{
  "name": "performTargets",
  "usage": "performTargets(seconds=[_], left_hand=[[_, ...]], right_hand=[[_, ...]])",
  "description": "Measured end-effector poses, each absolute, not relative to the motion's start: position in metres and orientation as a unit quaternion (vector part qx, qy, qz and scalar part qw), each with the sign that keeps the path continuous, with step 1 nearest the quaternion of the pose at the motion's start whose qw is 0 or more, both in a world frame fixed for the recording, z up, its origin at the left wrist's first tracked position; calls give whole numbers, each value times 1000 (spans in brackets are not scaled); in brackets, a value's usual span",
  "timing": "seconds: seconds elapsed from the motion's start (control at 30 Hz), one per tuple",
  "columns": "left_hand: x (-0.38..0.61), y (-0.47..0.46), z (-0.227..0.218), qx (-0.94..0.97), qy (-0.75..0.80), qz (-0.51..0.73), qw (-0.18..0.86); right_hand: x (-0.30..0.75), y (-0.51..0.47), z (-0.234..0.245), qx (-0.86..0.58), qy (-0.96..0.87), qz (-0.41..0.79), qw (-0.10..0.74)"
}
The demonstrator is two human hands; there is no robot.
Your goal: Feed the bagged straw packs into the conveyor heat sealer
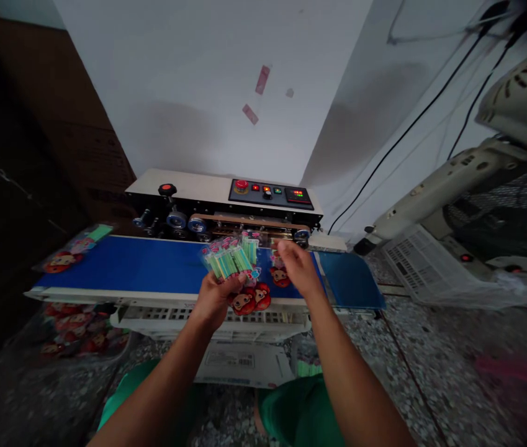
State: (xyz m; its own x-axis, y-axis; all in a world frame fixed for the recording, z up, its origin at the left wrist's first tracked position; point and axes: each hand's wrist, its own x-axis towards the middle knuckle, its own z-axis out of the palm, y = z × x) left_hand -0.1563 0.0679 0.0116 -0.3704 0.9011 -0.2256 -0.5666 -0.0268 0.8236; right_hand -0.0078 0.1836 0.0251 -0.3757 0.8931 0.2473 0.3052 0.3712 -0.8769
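Observation:
My left hand (214, 298) is closed round a fanned bundle of clear packets (233, 264) holding green sticks, with red cartoon-head cards at their lower ends. My right hand (298, 267) reaches over the blue conveyor belt (151, 267), its fingers pinched on one packet (280, 273) that lies near the sealing head of the band sealer machine (226, 208). Another packet (74, 249) rests at the belt's far left end.
A pile of sealed packets (79, 329) lies under the belt's left end. The sealer's control panel (270, 194) shows lit red buttons. A fan (477, 186) lies on its side at right on the speckled floor. Cardboard boxes (81, 143) stand at the left.

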Motion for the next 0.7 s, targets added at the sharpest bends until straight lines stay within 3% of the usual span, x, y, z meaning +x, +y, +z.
performTargets(seconds=[0.07, 0.13, 0.27, 0.37, 0.57, 0.7], left_hand=[[-155, 67, 15, 190, 437, 700, 532], [-154, 66, 17, 190, 425, 705, 535], [-156, 64, 18, 167, 438, 702, 537], [-160, 64, 18, 155, 453, 695, 536], [-163, 65, 17, 174, 445, 704, 525], [-162, 64, 17, 186, 446, 692, 536]], right_hand=[[-22, 165, 27, -338, -720, 472, 380], [-30, 155, 27, -320, -702, 482, 414], [-18, 161, 27, -351, -660, 401, 530], [7, 178, 29, -385, -666, 314, 557], [58, 212, 21, -537, -648, 148, 519], [79, 229, 7, -675, -638, 48, 367]])
